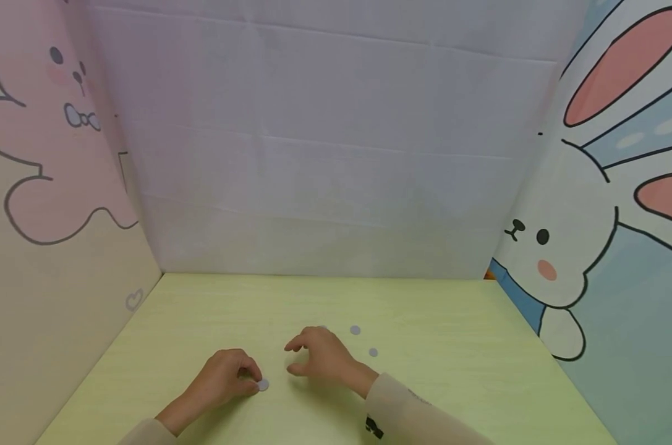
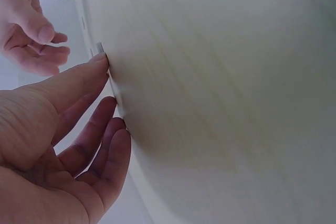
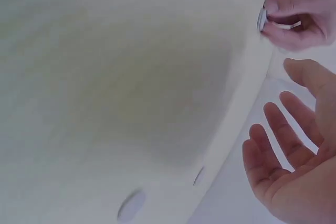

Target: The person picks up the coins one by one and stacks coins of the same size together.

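My left hand (image 1: 222, 377) is low over the table, left of centre, pinching the near edge of a small pale grey disc (image 1: 263, 384) between thumb and fingertip. In the left wrist view, that disc (image 2: 100, 48) shows as a thin edge at the thumb tip. To its right, my right hand (image 1: 327, 355) hovers with fingers spread and slightly bent, holding nothing. Beyond the right hand lie two more discs, one farther back (image 1: 355, 330) and one nearer (image 1: 373, 352). Another disc (image 1: 323, 327) is mostly hidden behind the right hand's knuckles.
The pale yellow-green table (image 1: 452, 371) is bounded by a white sheet (image 1: 324, 154) at the back. A panel with a pink cartoon animal (image 1: 63, 154) stands at the left, and one with a white rabbit (image 1: 575, 247) at the right.
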A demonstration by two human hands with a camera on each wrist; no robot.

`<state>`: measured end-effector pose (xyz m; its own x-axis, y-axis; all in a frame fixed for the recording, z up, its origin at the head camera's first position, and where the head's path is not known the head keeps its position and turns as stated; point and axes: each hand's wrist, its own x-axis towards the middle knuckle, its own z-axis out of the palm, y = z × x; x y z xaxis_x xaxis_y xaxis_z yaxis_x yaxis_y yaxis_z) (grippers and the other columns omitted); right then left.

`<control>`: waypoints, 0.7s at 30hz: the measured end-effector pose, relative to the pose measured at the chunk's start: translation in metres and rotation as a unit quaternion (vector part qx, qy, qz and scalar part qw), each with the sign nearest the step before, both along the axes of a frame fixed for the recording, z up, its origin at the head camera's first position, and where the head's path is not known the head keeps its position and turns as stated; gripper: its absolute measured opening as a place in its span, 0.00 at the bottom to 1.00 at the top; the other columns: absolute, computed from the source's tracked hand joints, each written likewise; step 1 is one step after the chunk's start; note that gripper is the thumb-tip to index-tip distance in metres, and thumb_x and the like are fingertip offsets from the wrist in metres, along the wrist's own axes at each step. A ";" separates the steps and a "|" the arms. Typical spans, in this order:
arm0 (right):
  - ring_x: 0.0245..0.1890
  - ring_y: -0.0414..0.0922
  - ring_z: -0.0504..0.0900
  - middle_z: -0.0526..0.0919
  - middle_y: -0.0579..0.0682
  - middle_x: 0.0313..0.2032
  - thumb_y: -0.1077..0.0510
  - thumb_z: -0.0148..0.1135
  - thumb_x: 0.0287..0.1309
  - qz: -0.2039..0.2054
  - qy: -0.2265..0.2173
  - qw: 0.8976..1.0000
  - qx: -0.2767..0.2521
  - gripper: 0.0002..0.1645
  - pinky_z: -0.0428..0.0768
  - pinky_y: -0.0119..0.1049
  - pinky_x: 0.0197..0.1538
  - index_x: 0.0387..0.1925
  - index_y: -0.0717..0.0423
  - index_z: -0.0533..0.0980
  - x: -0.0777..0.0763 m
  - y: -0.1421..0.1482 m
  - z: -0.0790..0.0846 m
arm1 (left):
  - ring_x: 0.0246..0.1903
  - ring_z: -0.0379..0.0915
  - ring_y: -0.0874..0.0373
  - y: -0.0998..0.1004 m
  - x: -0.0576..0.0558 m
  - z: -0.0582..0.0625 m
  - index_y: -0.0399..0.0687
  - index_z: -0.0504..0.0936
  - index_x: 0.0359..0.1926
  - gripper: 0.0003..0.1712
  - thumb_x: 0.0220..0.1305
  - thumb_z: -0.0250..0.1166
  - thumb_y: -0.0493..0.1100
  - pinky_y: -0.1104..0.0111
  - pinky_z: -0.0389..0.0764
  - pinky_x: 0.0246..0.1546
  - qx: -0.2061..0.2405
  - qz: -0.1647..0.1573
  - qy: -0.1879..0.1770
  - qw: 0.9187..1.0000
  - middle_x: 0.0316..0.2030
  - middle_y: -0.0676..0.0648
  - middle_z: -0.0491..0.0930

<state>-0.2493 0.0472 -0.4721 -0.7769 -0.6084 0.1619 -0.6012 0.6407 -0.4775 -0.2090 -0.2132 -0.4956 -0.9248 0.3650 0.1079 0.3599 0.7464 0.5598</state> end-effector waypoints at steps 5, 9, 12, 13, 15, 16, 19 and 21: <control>0.50 0.50 0.82 0.88 0.49 0.47 0.55 0.74 0.66 0.013 0.012 0.999 -0.027 0.18 0.79 0.38 0.53 0.56 0.52 0.87 -0.011 0.021 0.006 | 0.36 0.76 0.66 0.000 0.000 0.001 0.64 0.90 0.30 0.11 0.52 0.85 0.44 0.69 0.77 0.38 0.004 0.006 -0.009 1.000 0.33 0.65 0.83; 0.54 0.53 0.80 0.87 0.50 0.51 0.54 0.72 0.68 0.016 0.014 1.000 -0.023 0.19 0.78 0.43 0.56 0.59 0.52 0.85 -0.022 0.035 0.005 | 0.37 0.76 0.66 0.000 0.002 0.002 0.64 0.90 0.30 0.11 0.52 0.85 0.44 0.69 0.77 0.39 0.008 0.006 -0.010 1.000 0.33 0.65 0.83; 0.56 0.52 0.79 0.86 0.51 0.54 0.53 0.71 0.69 0.010 0.015 1.000 -0.013 0.21 0.78 0.46 0.59 0.60 0.51 0.84 -0.029 0.043 0.003 | 0.37 0.76 0.65 0.000 0.002 0.002 0.64 0.90 0.30 0.11 0.52 0.85 0.44 0.69 0.77 0.38 0.010 0.006 -0.013 1.000 0.33 0.65 0.83; 0.57 0.52 0.79 0.85 0.51 0.55 0.53 0.71 0.69 0.009 0.015 1.000 -0.011 0.21 0.78 0.47 0.60 0.61 0.51 0.84 -0.031 0.045 0.003 | 0.37 0.76 0.65 0.000 0.002 0.002 0.64 0.90 0.30 0.11 0.52 0.85 0.44 0.69 0.77 0.38 0.010 0.006 -0.013 1.000 0.33 0.65 0.83; 0.58 0.52 0.78 0.85 0.52 0.55 0.54 0.71 0.69 0.004 0.017 1.000 -0.007 0.21 0.78 0.49 0.60 0.61 0.52 0.84 -0.034 0.049 0.002 | 0.37 0.75 0.65 0.000 0.002 0.002 0.63 0.90 0.30 0.11 0.52 0.85 0.44 0.69 0.77 0.38 0.012 0.008 -0.017 1.000 0.33 0.64 0.83; 0.58 0.53 0.78 0.85 0.53 0.55 0.54 0.71 0.68 0.003 0.018 1.000 -0.005 0.21 0.79 0.50 0.61 0.61 0.53 0.84 -0.036 0.051 0.001 | 0.37 0.75 0.65 0.000 0.002 0.002 0.63 0.90 0.30 0.11 0.52 0.85 0.44 0.69 0.77 0.38 0.012 0.009 -0.018 1.000 0.33 0.64 0.83; 0.58 0.54 0.78 0.85 0.54 0.55 0.55 0.71 0.68 0.001 0.024 1.000 0.010 0.22 0.79 0.51 0.60 0.61 0.55 0.83 -0.041 0.056 0.000 | 0.36 0.74 0.65 0.000 0.002 0.002 0.64 0.90 0.30 0.11 0.52 0.85 0.45 0.69 0.76 0.38 0.009 0.011 -0.019 1.000 0.33 0.64 0.83; 0.58 0.54 0.78 0.85 0.53 0.56 0.55 0.71 0.68 -0.003 0.028 0.999 0.024 0.22 0.79 0.52 0.61 0.61 0.56 0.83 -0.045 0.058 -0.003 | 0.36 0.73 0.65 0.000 0.002 0.001 0.64 0.90 0.30 0.11 0.52 0.85 0.45 0.69 0.75 0.38 0.006 0.011 -0.018 1.000 0.33 0.64 0.83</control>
<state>-0.2945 0.1057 -0.4747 -0.7715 -0.6117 0.1751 -0.6217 0.6662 -0.4119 -0.2065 -0.2130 -0.4941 -0.9360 0.3430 0.0793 0.3230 0.7470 0.5811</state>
